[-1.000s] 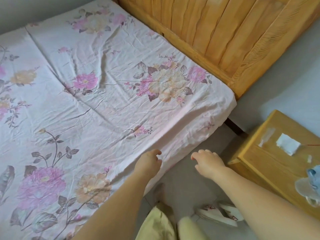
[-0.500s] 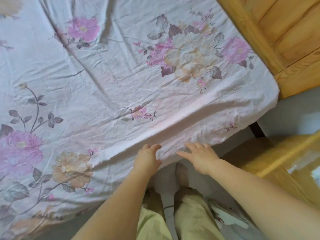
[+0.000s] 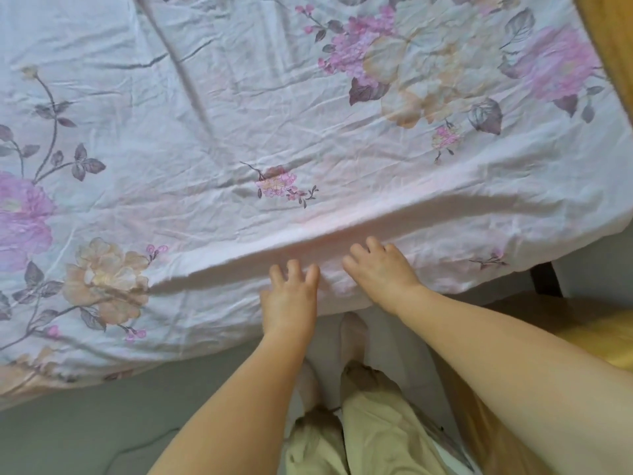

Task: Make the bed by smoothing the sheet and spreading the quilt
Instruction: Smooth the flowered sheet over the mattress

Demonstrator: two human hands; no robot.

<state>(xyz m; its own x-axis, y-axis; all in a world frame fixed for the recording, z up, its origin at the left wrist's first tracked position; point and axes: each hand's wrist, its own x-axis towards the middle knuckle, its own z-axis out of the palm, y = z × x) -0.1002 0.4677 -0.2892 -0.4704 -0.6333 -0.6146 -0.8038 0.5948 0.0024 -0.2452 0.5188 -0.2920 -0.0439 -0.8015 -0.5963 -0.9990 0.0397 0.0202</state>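
Observation:
A pale sheet (image 3: 212, 138) printed with pink and peach flowers covers the mattress and hangs over its near side. It is creased, with a long fold along the edge. My left hand (image 3: 291, 296) lies on the hanging part of the sheet, fingers spread and pointing up toward the edge. My right hand (image 3: 380, 272) sits beside it to the right, fingers loosely bent against the fabric just under the fold. Neither hand visibly grips the cloth. No quilt is in view.
A wooden headboard (image 3: 613, 36) shows at the top right corner. A wooden bedside cabinet (image 3: 589, 341) stands at the right, close to my right arm. My feet and pale trousers (image 3: 370, 437) are on the grey floor (image 3: 85, 423) below the bed.
The view has dropped and closed in on the bed's near edge. Both hands have moved from the air in front of the bed onto the hanging side of the sheet.

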